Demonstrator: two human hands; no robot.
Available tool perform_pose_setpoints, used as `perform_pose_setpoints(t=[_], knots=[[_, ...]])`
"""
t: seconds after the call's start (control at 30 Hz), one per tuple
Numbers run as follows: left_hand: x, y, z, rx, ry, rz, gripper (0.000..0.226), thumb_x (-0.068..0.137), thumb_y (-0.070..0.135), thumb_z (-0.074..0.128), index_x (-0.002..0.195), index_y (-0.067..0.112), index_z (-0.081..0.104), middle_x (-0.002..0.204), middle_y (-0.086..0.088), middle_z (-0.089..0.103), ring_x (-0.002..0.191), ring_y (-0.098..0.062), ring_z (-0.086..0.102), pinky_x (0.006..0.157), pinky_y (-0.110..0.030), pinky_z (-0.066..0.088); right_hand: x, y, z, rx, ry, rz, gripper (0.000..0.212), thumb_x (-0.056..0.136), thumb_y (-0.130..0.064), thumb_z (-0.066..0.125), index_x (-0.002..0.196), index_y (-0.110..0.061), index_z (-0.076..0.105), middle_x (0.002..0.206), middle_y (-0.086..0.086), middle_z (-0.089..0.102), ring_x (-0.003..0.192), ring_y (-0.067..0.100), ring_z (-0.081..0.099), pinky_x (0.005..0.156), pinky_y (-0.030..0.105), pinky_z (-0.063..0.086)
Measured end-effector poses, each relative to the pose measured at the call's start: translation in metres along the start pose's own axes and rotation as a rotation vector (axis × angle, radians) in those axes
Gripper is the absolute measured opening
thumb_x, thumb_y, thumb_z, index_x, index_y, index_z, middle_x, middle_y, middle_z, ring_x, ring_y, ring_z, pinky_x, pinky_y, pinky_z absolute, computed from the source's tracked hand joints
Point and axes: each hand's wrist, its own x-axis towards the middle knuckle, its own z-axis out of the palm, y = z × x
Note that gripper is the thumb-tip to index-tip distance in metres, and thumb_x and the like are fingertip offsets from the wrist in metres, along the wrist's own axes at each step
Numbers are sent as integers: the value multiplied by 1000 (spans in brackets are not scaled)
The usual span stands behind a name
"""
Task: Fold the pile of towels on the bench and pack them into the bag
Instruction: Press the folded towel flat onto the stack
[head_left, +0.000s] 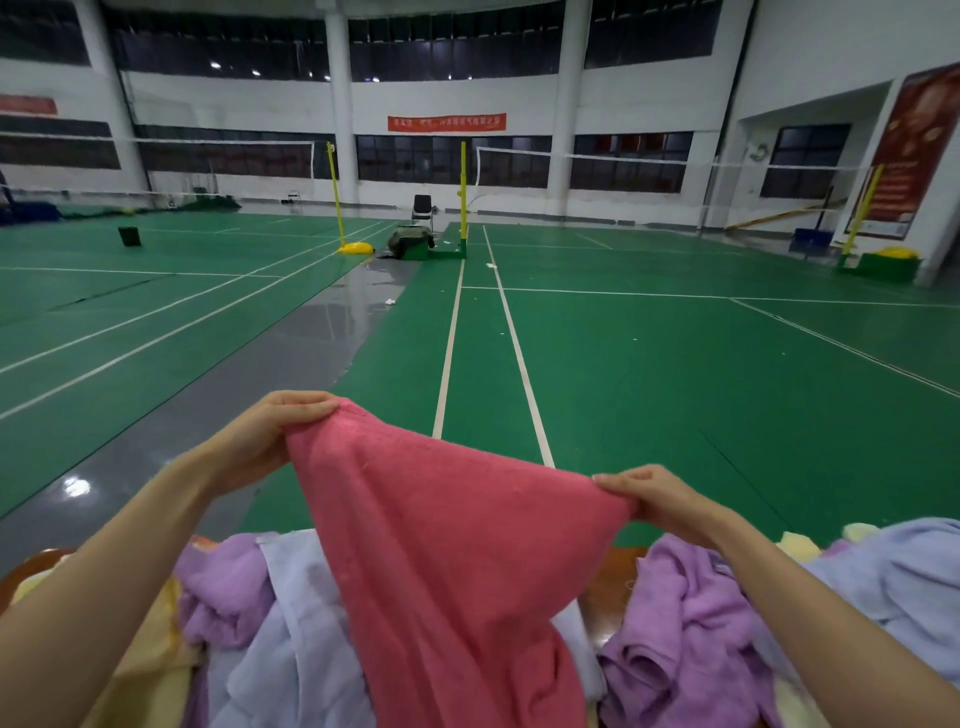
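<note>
Pink towel hangs above the pile on the bench, its top edge pinched at one corner by the left hand and the other by the right hand, likely stretched flat for a first fold.

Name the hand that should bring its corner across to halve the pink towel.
Left, probably: the left hand pinches the pink towel corner higher, free to swing down onto the lower right hand.

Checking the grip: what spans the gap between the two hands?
Head view: the pink towel, its top edge stretched from the left hand to the right hand, both pinching it.
</note>
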Motion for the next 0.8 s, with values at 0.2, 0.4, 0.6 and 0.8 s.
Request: perform_pose_setpoints(t=[0.2, 0.4, 0.6, 0.8], knots=[[-8, 57, -8, 185, -57, 123, 71, 28, 64, 86, 82, 19, 77, 81, -2, 69, 66, -6, 63, 60, -13, 51, -17, -65, -25, -74, 145, -210, 35, 52, -39, 76, 58, -14, 52, 49, -8, 42, 44, 3, 41, 45, 12, 39], [-20, 142, -3, 356, -79, 332, 63, 26, 70, 82, 75, 31, 77, 78, 9, 73, 68, 2, 66, 61, -8, 50, -47, -131, -41, -191, 196, -332, 35, 52, -49, 69, 50, -17, 53, 42, -9, 37, 37, 4, 33, 39, 15, 31], [-7, 167, -19, 586, 5, 393, 66, 33, 84, 68, 79, 37, 74, 81, 15, 71, 74, 4, 63, 72, -18, 49, -63, -152, -52, -458, 151, -321, 44, 77, -46, 69, 57, -10, 54, 47, -6, 40, 41, 6, 41, 46, 20, 38], [6, 140, -25, 1008, -52, 394, 66, 61, 70, 47, 85, 14, 71, 82, -10, 69, 67, -7, 57, 80, -39, 48, -67, -149, -63, -828, 250, -376, 24, 82, -28, 69, 65, -11, 67, 64, 4, 66, 59, 8, 60, 57, 18, 49]])
